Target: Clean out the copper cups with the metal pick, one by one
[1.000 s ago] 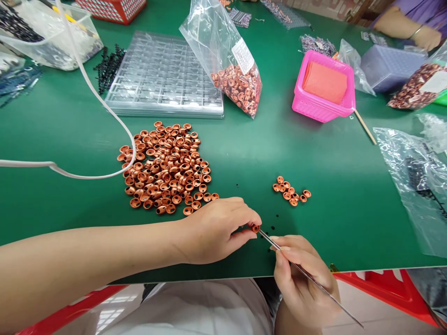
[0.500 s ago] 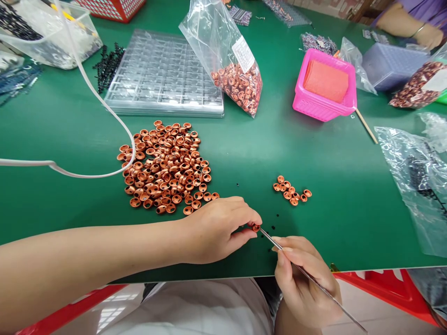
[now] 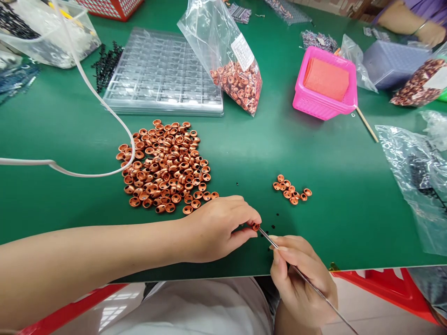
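Observation:
My left hand (image 3: 223, 228) is closed, pinching a small copper-coloured cup-shaped cap (image 3: 256, 227) between thumb and fingertips. My right hand (image 3: 303, 279) grips a long, thin metal tool (image 3: 316, 289) like a pen. Its tip meets the cap; how far it goes inside cannot be made out. Beside my left wrist lies a large pile of copper-coloured caps (image 3: 171, 163), each with holes. A small group of the same caps (image 3: 289, 190) sits further right. Tiny black bits (image 3: 273, 227) are scattered on the green table (image 3: 240, 153) near my fingers.
A white cable (image 3: 101, 100) crosses the pile's left side. Behind are a clear compartment tray (image 3: 157, 74), a bag of copper caps (image 3: 240, 83), and a pink basket (image 3: 300, 100). A clear plastic bag (image 3: 401, 177) lies right. Another person's arm (image 3: 401, 21) is at far right.
My right hand and the metal tool have shifted slightly left and up towards the cap. My left hand keeps its pinch, nearly still.

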A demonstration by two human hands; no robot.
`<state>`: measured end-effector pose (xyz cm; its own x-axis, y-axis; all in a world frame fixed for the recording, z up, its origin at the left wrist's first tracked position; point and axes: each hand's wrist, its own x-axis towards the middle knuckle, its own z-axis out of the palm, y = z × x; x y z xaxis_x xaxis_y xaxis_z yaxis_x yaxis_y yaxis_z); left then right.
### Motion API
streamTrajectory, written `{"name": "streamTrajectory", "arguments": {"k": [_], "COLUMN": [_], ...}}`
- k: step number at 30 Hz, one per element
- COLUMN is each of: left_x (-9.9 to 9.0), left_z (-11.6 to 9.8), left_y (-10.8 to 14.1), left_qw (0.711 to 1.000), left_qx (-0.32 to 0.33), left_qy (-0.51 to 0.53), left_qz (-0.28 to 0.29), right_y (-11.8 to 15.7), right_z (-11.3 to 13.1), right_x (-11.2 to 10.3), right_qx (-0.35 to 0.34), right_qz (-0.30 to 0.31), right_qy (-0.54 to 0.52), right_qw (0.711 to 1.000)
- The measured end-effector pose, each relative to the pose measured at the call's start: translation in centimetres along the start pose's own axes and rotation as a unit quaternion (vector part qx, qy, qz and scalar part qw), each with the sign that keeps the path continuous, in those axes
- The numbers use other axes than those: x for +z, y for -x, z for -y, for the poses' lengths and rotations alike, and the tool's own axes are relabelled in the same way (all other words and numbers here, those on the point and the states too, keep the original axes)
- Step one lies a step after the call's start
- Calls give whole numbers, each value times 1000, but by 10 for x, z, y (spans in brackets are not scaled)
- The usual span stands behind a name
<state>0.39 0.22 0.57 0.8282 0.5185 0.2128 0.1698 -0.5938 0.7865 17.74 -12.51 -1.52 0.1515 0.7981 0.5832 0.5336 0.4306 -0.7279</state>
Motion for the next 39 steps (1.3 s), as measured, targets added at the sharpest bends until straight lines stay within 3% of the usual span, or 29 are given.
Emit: {"name": "streamTrajectory", "arguments": {"k": [16,30,39], "left_x": [1,-1,0], "left_z": [0,-2,-1], "left_y": [-1,-1,0], "left_qw": [1000,1000,1000], "left_qx": [-7,-9,-4], "left_qy": [-3,4,0], "left_qz": [5,12,13], "right_y": [-2,0,-2], "right_z": [2,2,1], "right_x": [-1,1,0], "right_qx": [-29,-11,-14], "right_qz": [11,-7,13], "right_qy": [14,-14,-5], "right_qw": [999,1000,1000]}}
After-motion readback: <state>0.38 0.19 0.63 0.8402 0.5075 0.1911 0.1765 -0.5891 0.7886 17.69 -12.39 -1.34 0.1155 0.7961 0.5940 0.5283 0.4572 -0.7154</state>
